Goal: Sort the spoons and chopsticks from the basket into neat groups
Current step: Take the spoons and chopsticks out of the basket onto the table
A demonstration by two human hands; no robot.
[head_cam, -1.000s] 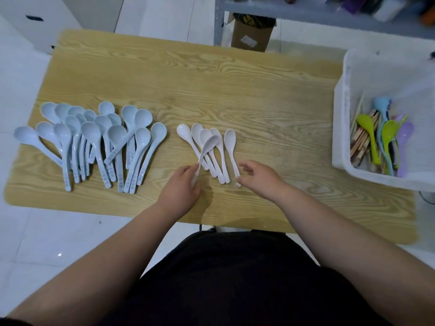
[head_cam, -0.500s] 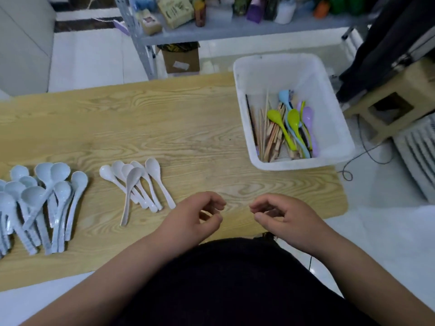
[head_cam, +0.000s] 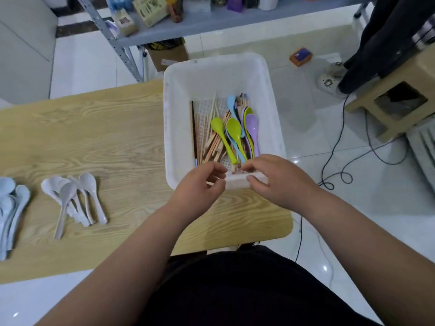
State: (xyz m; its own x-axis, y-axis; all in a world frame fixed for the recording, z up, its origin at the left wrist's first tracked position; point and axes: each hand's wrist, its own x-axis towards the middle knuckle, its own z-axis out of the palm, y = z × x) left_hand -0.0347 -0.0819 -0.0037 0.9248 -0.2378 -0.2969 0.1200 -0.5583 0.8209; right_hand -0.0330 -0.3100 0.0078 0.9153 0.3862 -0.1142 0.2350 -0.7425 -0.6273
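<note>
between picks, our left hand [head_cam: 200,187] and right hand [head_cam: 277,182] hover at the near rim of the white basket [head_cam: 175,128], fingers [head_cam: 215,171] loosely curled on nothing, so we judge the next move is pinching the coloured spoons [head_cam: 235,135] by their handles off the chopsticks [head_cam: 209,140] inside.

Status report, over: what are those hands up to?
Left hand empty, right hand at basket rim, grip unclear. Coloured spoons, chopsticks inside. Nothing blocking.
</note>
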